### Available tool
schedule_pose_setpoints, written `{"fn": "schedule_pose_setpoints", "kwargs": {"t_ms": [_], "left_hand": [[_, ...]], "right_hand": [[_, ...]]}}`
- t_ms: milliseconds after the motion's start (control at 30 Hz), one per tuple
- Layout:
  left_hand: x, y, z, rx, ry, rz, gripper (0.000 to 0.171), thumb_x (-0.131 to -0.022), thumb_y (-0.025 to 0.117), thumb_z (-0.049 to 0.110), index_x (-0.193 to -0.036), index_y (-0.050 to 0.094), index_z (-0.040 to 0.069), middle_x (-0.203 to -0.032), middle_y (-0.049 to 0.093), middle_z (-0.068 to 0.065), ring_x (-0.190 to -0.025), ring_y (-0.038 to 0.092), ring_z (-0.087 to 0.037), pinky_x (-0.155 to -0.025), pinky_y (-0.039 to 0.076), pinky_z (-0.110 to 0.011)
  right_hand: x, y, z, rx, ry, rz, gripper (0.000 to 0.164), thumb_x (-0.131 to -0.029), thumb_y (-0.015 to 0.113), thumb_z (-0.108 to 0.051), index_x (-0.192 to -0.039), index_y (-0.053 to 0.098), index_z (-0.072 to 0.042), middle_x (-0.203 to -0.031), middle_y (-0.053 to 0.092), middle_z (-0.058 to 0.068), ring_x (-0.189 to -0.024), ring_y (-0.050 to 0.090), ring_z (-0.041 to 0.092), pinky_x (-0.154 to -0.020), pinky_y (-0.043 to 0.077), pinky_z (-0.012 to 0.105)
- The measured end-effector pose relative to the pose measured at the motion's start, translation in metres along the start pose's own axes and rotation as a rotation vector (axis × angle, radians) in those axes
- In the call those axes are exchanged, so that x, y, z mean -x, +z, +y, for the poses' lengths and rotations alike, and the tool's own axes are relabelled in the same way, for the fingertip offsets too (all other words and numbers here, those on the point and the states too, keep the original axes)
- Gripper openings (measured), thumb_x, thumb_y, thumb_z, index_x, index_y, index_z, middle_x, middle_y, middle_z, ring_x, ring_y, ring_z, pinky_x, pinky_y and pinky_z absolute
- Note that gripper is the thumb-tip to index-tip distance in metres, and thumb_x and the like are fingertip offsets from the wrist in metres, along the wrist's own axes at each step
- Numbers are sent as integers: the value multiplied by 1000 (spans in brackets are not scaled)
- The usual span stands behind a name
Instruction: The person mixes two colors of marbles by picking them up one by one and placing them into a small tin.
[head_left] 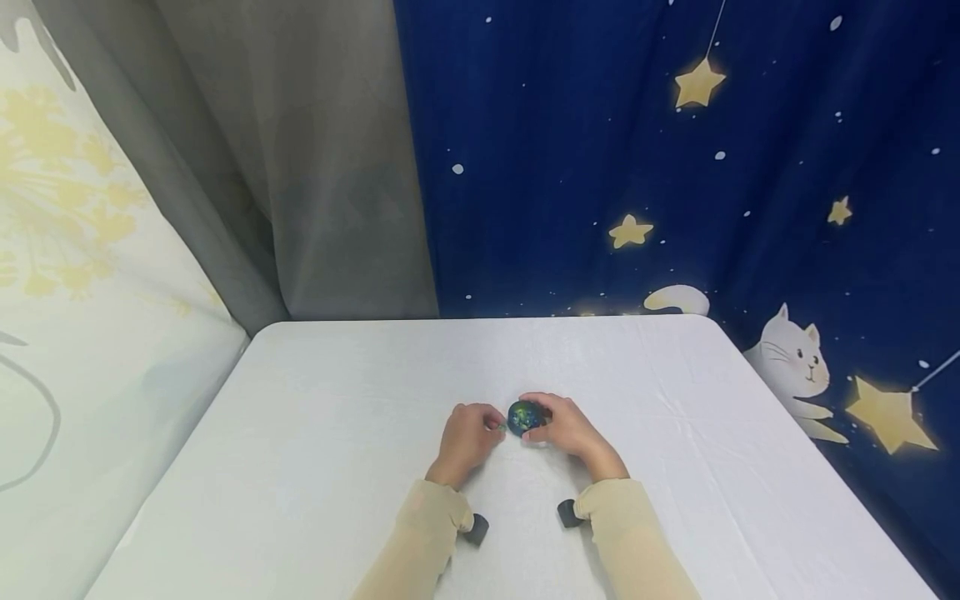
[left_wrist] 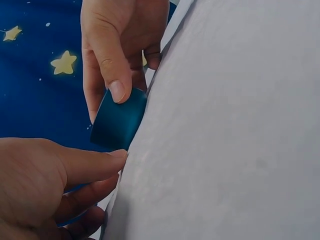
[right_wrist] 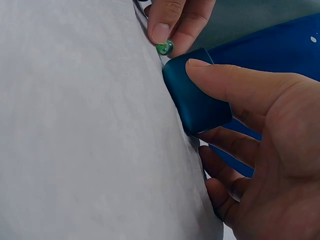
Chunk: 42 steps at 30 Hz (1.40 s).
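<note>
Near the middle of the table, my right hand grips a small round tin from its right side, thumb and fingers about its wall. Its top shows dark blue with green and yellow patches; its smooth side is teal in the left wrist view. Just left of the tin, my left hand pinches a green glass marble between thumb and finger, seen best in the right wrist view. In the left wrist view the marble is hidden. Whether anything lies inside the tin cannot be seen.
A white cloth covers the table. Behind it hang a grey curtain and a dark blue curtain with stars and a cat. A pale patterned cloth hangs on the left. Dark devices sit at both wrists.
</note>
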<state>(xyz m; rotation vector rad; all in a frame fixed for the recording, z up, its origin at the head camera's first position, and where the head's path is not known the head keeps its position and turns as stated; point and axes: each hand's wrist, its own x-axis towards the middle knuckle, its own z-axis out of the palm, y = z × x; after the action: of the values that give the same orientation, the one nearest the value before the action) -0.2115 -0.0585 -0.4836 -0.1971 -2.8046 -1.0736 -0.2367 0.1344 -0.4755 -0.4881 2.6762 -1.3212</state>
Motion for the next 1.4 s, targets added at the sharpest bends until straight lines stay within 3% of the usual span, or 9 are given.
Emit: {"fn": "schedule_pose_setpoints", "kwargs": {"t_ms": [533,1033,1400], "left_hand": [[-3,-7,0,134,-49,-41,10,-79,76,10,-86,71,15,-74,66,7,-71,60,-11,-73,49,-36],[-6,0,5,212,-80,29,12,-78,77,11,-88,71,15,-73,61,9,-63,54,-9,-63,45,-30],[-5,4,9,227,-53,57,13,-79,77,11,-91,73,13,-75,63,7,-60,53,-8,-59,45,-28]], "right_hand": [[0,0,-1,-9,6,2,59,-69,85,-7,-124,65,-13,-126,63,10,-117,56,34,-99,40,51],[0,-2,-2,-7,35,0,59,-69,85,-7,-124,65,-15,-127,62,8,-119,55,32,-100,39,51],[0,-1,-2,-12,36,7,58,-69,85,-6,-123,66,-16,-125,63,7,-119,55,31,-100,39,51]]}}
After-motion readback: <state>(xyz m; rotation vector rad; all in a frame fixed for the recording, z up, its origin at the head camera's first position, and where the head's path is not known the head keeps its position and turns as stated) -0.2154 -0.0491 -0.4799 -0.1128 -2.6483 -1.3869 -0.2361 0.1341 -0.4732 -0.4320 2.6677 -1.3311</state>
